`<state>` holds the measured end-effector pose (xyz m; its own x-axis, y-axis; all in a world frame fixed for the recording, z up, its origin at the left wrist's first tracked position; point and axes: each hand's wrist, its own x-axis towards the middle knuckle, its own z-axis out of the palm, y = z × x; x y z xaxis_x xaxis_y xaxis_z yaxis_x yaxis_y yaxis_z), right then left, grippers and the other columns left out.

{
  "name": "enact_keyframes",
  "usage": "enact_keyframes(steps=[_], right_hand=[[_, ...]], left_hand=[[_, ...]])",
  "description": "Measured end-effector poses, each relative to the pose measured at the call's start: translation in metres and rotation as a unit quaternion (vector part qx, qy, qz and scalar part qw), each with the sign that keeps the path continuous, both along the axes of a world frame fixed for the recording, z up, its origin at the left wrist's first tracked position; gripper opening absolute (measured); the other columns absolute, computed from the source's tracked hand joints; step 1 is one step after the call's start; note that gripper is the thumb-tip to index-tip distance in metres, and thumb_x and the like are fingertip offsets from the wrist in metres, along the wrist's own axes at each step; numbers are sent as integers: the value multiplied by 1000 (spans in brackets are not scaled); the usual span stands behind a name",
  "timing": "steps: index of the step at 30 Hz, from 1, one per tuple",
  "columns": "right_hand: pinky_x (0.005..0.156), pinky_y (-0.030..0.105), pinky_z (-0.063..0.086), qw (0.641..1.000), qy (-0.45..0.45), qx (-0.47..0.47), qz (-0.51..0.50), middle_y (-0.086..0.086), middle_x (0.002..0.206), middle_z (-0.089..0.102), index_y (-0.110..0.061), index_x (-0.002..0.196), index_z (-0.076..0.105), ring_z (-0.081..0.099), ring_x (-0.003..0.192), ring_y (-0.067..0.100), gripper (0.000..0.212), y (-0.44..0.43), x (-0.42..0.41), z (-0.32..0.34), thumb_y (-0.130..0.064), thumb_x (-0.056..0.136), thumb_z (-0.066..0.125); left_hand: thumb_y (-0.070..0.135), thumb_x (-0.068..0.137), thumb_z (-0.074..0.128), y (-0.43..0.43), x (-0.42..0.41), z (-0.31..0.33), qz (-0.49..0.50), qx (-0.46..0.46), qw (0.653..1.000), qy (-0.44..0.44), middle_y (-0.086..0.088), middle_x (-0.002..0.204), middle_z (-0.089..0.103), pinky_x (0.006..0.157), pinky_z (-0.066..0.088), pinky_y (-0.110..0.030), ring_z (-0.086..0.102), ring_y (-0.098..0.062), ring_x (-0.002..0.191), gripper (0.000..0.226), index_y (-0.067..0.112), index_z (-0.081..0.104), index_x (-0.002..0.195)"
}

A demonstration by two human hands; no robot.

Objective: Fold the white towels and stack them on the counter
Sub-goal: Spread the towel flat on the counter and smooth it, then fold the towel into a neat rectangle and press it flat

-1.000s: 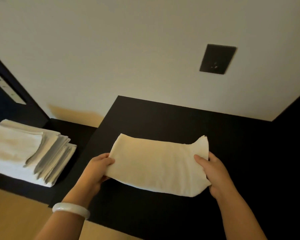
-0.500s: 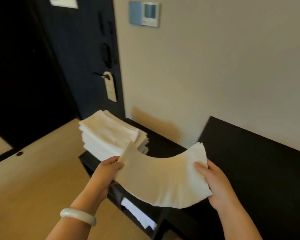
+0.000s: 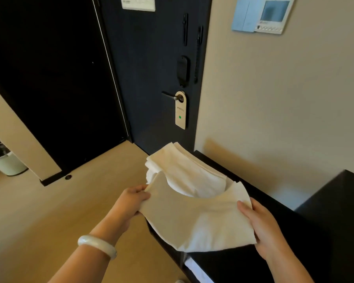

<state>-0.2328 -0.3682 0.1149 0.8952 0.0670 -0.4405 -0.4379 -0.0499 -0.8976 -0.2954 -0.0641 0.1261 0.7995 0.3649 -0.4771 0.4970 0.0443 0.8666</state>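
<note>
The folded white towel [image 3: 196,221] hung in the air between both hands, sagging in the middle, its far edge overlapping the near side of the towel stack [image 3: 184,170] at the left end of the dark tabletop [image 3: 315,231]. The left hand [image 3: 131,203] pinched the towel's left edge. The right hand [image 3: 262,225] grasped its right edge with the thumb on top.

With only the ends supported, the layers could probably slip and the fold open as the towel went down. Set askew, it might tip the stack, which sat close to the tabletop's end, toward the floor.

A second earlier the towel was held flat over the tabletop with the stack well to the left. Since then it had been carried leftward to the stack, and the view had swung toward the door [image 3: 151,68].
</note>
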Motion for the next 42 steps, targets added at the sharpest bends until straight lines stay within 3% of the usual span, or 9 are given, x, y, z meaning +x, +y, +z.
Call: enact_keyframes(steps=[7, 14, 18, 20, 25, 30, 36, 40, 42], right_hand=[[94, 54, 53, 999, -31, -4, -35, 3, 113, 70, -26, 127, 60, 67, 104, 26, 34, 45, 67, -44, -26, 93, 65], [90, 51, 55, 994, -27, -63, -83, 0, 107, 71, -25, 118, 64, 68, 98, 22, 24, 67, 97, -64, -18, 95, 62], [83, 45, 57, 984, -26, -75, -162, -4, 105, 71, -26, 118, 64, 68, 97, 20, 23, 78, 103, -71, -18, 97, 61], [81, 42, 55, 975, 16, -127, -182, -1, 106, 68, -20, 125, 60, 66, 95, 21, 27, 89, 108, -88, -21, 98, 60], [77, 35, 47, 925, 94, -275, -246, 2, 103, 55, -11, 137, 45, 55, 85, 18, 38, 117, 119, -128, -26, 103, 49], [71, 35, 47, 881, 60, -371, -286, -1, 99, 51, -13, 135, 44, 52, 78, 14, 36, 127, 130, -141, -29, 103, 46], [71, 31, 43, 860, 7, -394, -323, -3, 99, 53, -17, 132, 49, 50, 77, 6, 31, 132, 137, -141, -27, 103, 48], [98, 46, 50, 807, 91, -501, -299, 9, 129, 56, -14, 144, 40, 58, 111, 27, 48, 139, 130, -143, -33, 100, 50], [112, 44, 37, 753, 22, -609, -247, 9, 145, 48, -14, 147, 38, 48, 132, 26, 55, 154, 126, -139, -35, 98, 51]], left_hand=[[7, 95, 55, 50, 99, -8, -49, 31, 998, 1, -7, 89, 73, 69, 55, -29, 69, -17, 77, 21, 17, 72, 103], [5, 95, 56, 86, 193, -18, -145, 53, 988, 18, -6, 89, 72, 86, 55, -42, 68, -20, 81, 21, 18, 71, 102], [9, 96, 58, 122, 244, -28, -217, 42, 975, 5, -7, 99, 74, 87, 56, -40, 69, -24, 92, 21, 20, 71, 108], [13, 96, 58, 140, 266, -52, -270, 94, 958, 24, -5, 101, 73, 83, 56, -36, 69, -24, 94, 21, 22, 69, 112], [27, 100, 55, 154, 299, -123, -389, 208, 891, 106, -2, 109, 64, 73, 49, -26, 62, -17, 93, 20, 17, 56, 117], [34, 100, 52, 145, 328, -149, -344, 243, 907, 29, -3, 96, 64, 72, 52, -34, 62, -18, 83, 19, 16, 56, 101], [29, 104, 41, 137, 334, -156, -333, 291, 896, -46, -4, 77, 55, 50, 37, -21, 48, -12, 61, 22, 16, 46, 87], [27, 104, 41, 143, 327, -172, -343, 258, 903, -17, -9, 91, 58, 59, 48, -27, 56, -16, 72, 15, 14, 46, 99], [26, 103, 43, 143, 322, -173, -335, 245, 910, -23, -9, 108, 57, 76, 56, -36, 59, -20, 88, 20, 13, 46, 117]])
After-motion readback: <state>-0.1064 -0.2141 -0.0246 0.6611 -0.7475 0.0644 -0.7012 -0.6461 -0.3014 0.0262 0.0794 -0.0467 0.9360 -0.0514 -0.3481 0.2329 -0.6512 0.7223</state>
